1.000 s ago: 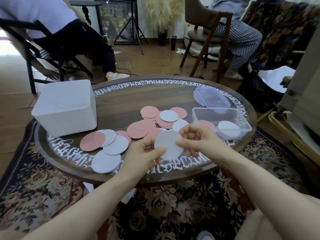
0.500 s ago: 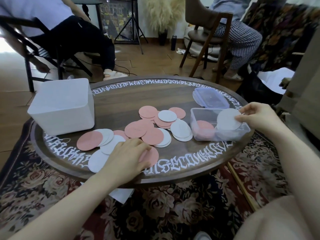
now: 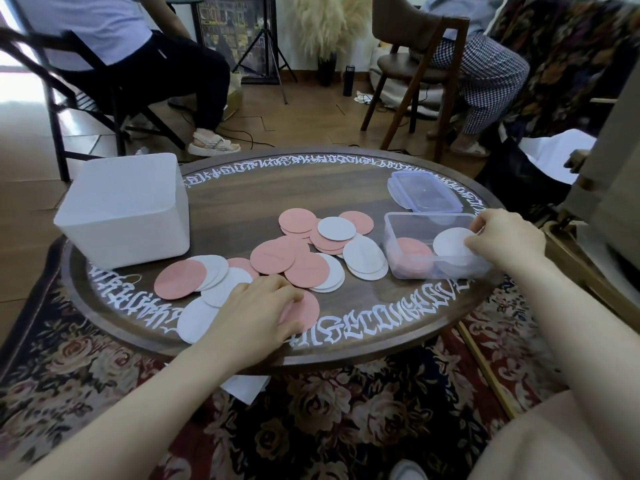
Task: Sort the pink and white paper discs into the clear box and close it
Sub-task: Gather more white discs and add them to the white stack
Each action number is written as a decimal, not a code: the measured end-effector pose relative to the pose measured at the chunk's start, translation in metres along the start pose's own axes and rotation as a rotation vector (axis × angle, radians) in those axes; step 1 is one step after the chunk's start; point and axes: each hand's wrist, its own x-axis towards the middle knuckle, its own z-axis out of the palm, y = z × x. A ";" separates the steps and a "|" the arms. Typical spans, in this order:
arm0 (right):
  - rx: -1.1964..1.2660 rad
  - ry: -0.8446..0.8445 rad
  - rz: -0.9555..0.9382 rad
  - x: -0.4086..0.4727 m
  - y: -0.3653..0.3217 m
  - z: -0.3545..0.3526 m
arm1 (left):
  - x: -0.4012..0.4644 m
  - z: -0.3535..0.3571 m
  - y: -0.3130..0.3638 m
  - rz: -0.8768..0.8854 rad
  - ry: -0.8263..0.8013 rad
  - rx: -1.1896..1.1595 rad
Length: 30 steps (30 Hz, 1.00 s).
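Several pink and white paper discs (image 3: 301, 251) lie scattered across the middle of the round wooden table (image 3: 242, 199). The clear box (image 3: 412, 268) stands open at the right, with pink discs (image 3: 412, 249) in its left half. My right hand (image 3: 502, 239) reaches over the box's right side and pinches a white disc (image 3: 450, 242), tilted inside the box. My left hand (image 3: 256, 311) lies flat near the front edge, fingers pressing on a pink disc (image 3: 306, 308). The box's clear lid (image 3: 424, 194) with a blue rim rests behind the box.
A white square tub (image 3: 124, 209) stands at the table's left. Two people sit on chairs beyond the table, left (image 3: 145, 50) and right (image 3: 478, 60). A patterned rug (image 3: 311, 410) lies under the table, with a white sheet (image 3: 246, 388) below its front edge.
My right hand carried the white disc from in front of me to the clear box and lowered it inside. My left hand dropped onto a pink disc near the front edge.
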 end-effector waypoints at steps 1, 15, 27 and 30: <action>-0.030 0.014 0.001 0.000 -0.001 0.002 | 0.000 0.000 0.000 -0.001 0.000 -0.003; 0.273 0.151 -0.255 -0.026 -0.032 -0.004 | 0.001 -0.003 -0.003 -0.036 -0.016 -0.010; 0.358 -0.353 -0.859 -0.111 -0.097 0.031 | 0.000 -0.005 0.002 -0.066 -0.022 -0.029; 0.256 -0.442 -0.942 -0.120 -0.102 0.038 | 0.000 -0.006 0.004 -0.078 -0.010 -0.030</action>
